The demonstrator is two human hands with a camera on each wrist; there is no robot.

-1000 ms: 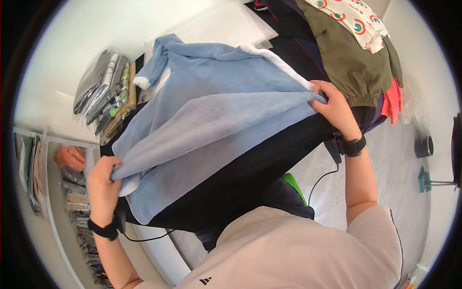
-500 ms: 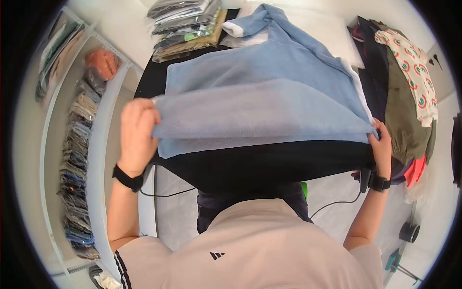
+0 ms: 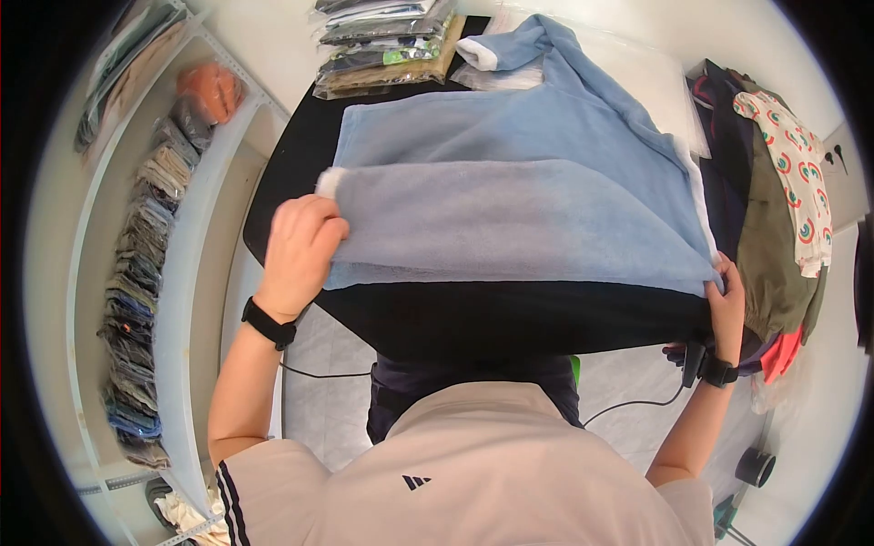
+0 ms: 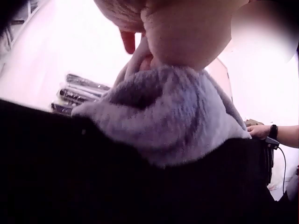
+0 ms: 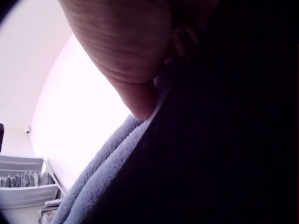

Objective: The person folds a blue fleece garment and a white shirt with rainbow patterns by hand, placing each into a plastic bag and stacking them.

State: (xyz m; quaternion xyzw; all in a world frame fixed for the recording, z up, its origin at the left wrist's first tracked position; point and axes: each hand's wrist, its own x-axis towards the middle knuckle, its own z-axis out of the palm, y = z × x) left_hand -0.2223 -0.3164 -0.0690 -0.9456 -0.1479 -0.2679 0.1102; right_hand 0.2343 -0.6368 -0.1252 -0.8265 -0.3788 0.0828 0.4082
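Head view: left hand (image 3: 299, 247) and right hand (image 3: 728, 296) each pinch a corner of blue fleece (image 3: 519, 173) folded over on the table (image 3: 510, 314). Left wrist view adds fingers curled into fleece (image 4: 173, 112); right wrist view shows only the palm.

The right hand (image 3: 731, 305) has its fingertips buried under the blue fleece garment (image 3: 528, 196) — in the right wrist view it's a close blur, mostly cut off.

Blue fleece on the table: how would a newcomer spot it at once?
Find the black table. The fleece is spread across most of it, both hands gripping its near fold: left hand, right hand. Unlike the bagged clothes behind, it is pale blue, fluffy, unbagged.
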